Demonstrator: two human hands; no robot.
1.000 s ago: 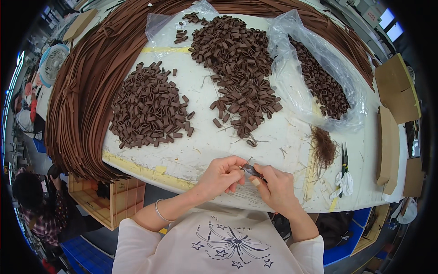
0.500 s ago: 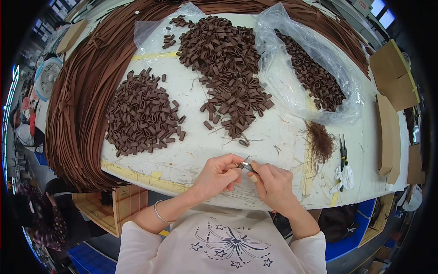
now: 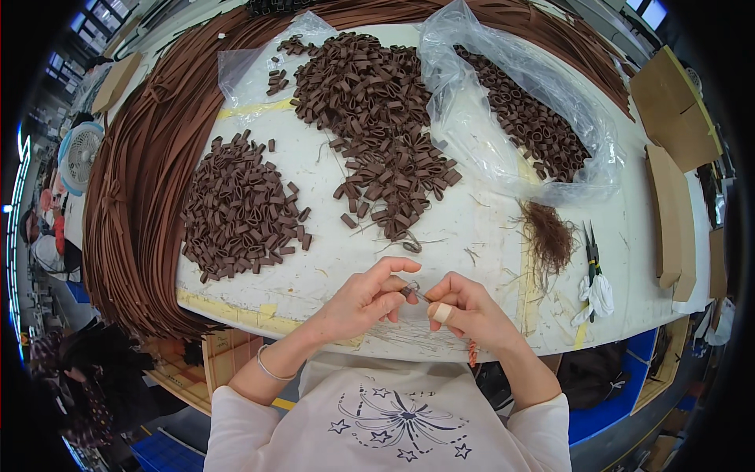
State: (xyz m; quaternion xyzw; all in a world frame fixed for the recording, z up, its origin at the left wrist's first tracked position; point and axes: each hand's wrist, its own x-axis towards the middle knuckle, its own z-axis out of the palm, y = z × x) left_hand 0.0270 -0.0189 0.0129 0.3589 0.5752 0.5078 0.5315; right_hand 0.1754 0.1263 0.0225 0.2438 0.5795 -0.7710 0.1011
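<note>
My left hand [image 3: 363, 303] pinches a small dark brown loop [image 3: 406, 291] between thumb and fingers, its index finger raised off it. Against that loop, my right hand [image 3: 474, 313] grips a small thin metal tool [image 3: 421, 296], most of it hidden in the palm. A twisted orange cord [image 3: 473, 352] hangs below the right hand; whether it belongs to the tool I cannot tell. A tan band wraps one right finger. Just beyond the hands lies a single loop [image 3: 411, 246] at the tip of a large heap of brown strap loops [image 3: 377, 118].
A second heap of loops [image 3: 244, 204] sits at left, beside long brown straps [image 3: 134, 189] curving around the table. A clear plastic bag [image 3: 456, 118] holds more loops. At right lie a thread tangle [image 3: 548, 236], pointed dark-bladed scissors [image 3: 591, 248] with white-wrapped handles, and cardboard [image 3: 667, 212].
My left index finger has lifted and the loop sits lower. My right hand has turned and drawn down slightly; the orange cord now shows beneath it. The whole view has shifted a little.
</note>
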